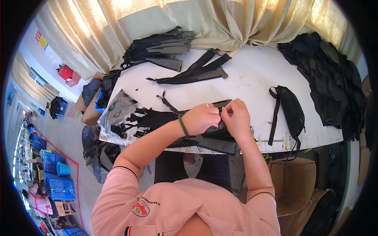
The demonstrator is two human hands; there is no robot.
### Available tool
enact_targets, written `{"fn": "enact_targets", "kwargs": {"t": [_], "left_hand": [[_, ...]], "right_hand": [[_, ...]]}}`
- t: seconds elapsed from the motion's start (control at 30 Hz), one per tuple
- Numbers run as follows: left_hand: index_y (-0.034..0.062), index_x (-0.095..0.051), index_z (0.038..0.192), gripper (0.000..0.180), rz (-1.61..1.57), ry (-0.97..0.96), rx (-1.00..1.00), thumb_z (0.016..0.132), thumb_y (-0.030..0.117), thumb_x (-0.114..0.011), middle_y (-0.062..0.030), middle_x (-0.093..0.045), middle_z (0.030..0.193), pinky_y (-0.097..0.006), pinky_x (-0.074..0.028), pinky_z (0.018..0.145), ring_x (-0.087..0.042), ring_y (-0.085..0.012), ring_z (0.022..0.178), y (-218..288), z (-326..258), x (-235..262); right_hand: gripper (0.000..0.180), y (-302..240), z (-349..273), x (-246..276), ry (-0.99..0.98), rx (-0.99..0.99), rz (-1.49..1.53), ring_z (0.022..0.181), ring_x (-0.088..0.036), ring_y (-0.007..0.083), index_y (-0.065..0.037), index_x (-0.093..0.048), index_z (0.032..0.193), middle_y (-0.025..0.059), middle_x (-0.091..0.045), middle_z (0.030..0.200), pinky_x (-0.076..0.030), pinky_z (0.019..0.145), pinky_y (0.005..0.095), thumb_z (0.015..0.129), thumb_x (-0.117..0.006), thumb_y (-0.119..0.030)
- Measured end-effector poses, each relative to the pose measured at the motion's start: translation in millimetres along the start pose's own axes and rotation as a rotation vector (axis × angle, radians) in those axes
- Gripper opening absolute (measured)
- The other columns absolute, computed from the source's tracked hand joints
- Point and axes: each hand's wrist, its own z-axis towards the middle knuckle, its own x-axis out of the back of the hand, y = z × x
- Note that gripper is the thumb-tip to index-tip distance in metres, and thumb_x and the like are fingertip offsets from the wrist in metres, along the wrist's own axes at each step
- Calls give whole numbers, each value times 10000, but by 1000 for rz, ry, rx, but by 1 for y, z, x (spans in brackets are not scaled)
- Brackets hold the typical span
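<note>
Both of my hands work close together over a pile of black mesh fabric strips (161, 120) at the table's near edge. My left hand (201, 118), with a ring on a finger and a dark green bangle at its wrist, is closed on a black fabric strip (223, 104). Beside it, my right hand (238, 117) pinches the same strip's end between thumb and fingers. My fingers hide the exact spot they grip. More dark strips (212, 144) lie beneath my hands, overhanging the table edge.
On the white table (252, 74) lie further black strips (193, 72), a stack of strips (157, 49), a black strapped pouch (289, 112) and a large dark fabric heap (323, 78). A clear plastic bag (120, 108) sits left. Curtains (177, 19) hang behind; a cardboard box (295, 177) stands below right.
</note>
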Motion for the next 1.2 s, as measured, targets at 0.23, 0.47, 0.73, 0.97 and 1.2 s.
{"fn": "enact_targets", "kwargs": {"t": [0.23, 0.47, 0.73, 0.97, 1.2], "left_hand": [[97, -547, 780, 132, 145, 107, 151, 748, 133, -669, -53, -552, 778, -348, -440, 657, -544, -262, 754, 1, -16, 3], [17, -569, 931, 162, -629, 5, 533, 830, 107, -658, -39, -596, 844, -253, -459, 719, -543, -103, 766, -4, -17, 2], [17, -583, 906, 105, -523, 45, 442, 837, 71, -640, -47, -601, 819, -257, -466, 730, -561, -127, 779, 10, -14, 2], [11, -617, 948, 115, -824, 10, 482, 833, 9, -619, -7, -627, 871, -236, -460, 751, -544, -70, 793, -4, -20, 12], [38, -661, 918, 168, -640, 98, 322, 828, -50, -548, -28, -554, 821, -243, -434, 761, -554, -133, 802, -1, -10, 31]], "right_hand": [[171, 0, -22, -5, -130, -883, 1277, 609, -455, 53, -93, -553, 694, -40, -513, 658, -372, 570, 231, 848, -608, -145], [125, -24, -33, -9, -169, -781, 1466, 653, -457, 35, -88, -610, 777, -50, -543, 700, -357, 609, 205, 879, -608, -160], [112, -25, -40, -14, -110, -733, 1531, 662, -485, 30, -72, -626, 843, -46, -572, 744, -380, 636, 184, 903, -596, -162], [151, -23, -45, -15, -159, -665, 1729, 766, -518, 60, -54, -623, 941, -27, -589, 828, -402, 725, 217, 902, -603, -199], [189, -23, -43, -3, -586, -485, 1765, 834, -559, 130, -35, -584, 1008, 29, -614, 910, -432, 800, 276, 859, -645, -135]]}}
